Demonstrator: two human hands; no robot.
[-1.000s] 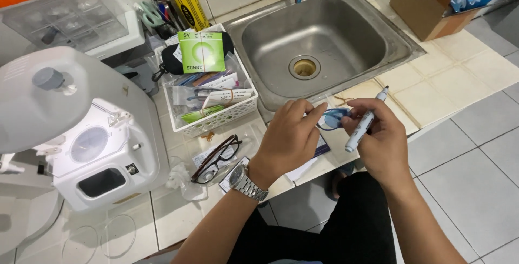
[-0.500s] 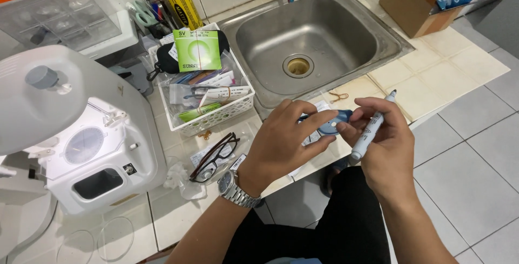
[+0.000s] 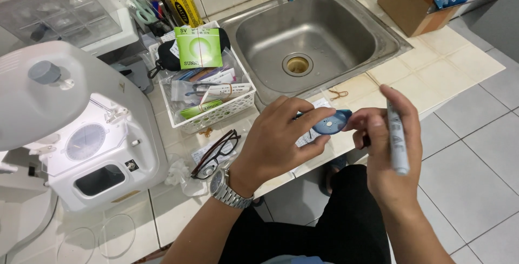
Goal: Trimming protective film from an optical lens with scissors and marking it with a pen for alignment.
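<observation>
Tiled worktop (image 3: pixel 432 75) lying below; left hand (image 3: pixel 275 139) pinching blue lens (image 3: pixel 331 124) above its near edge, right hand (image 3: pixel 386 150) gripping marker (image 3: pixel 396 139). Possibly slipping, falling floorward, pinch being light.

- The left hand (image 3: pixel 275 142) reaches in from the lower left, wearing a metal wristwatch (image 3: pixel 227 188), its fingers (image 3: pixel 313 117) and thumb pinched together around something small.
- The right hand (image 3: pixel 386 150) is raised just beside it, palm turned inward, fingertips meeting the left's, with the remaining fingers curled closed.
- Both forearms are bare.
</observation>
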